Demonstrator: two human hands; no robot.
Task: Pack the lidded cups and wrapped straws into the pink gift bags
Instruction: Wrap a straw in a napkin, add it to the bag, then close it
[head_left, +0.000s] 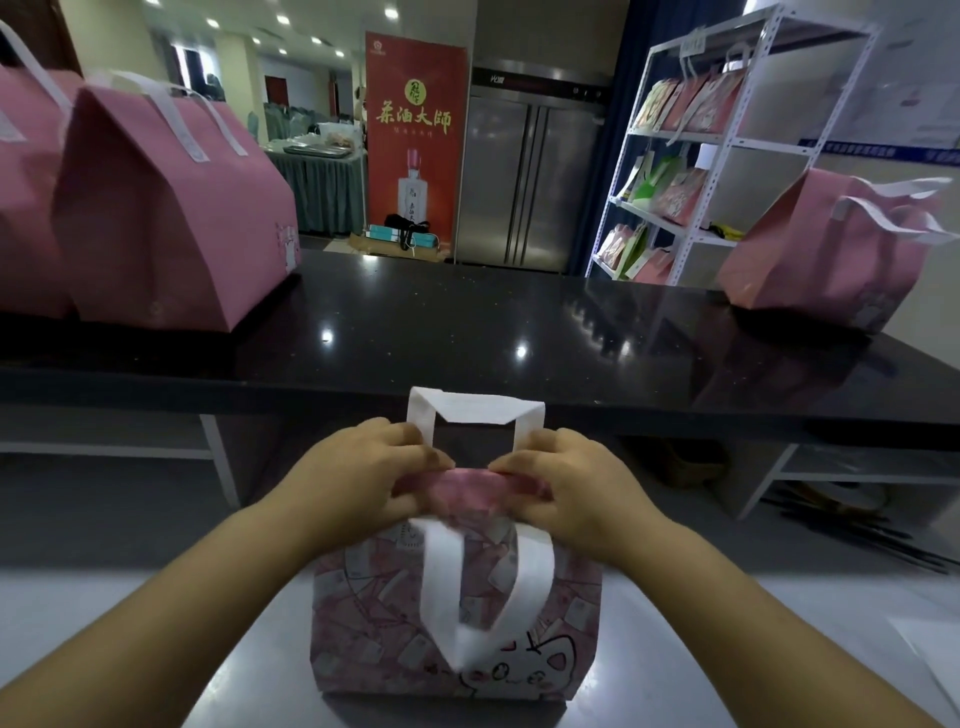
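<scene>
A pink gift bag (384, 613) with a cat print and white handles stands on the grey table right in front of me. My left hand (358, 467) and my right hand (566, 478) both pinch its folded top edge, pressing the two sides together between the handles. One white handle sticks up behind my hands, the other hangs down over the bag's front. No cups or straws show; the bag's inside is hidden.
Two closed pink bags (171, 208) stand on the black counter (467, 332) at the far left, and another pink bag (826, 260) at the far right. A white shelf rack (691, 156) with more bags stands behind the counter.
</scene>
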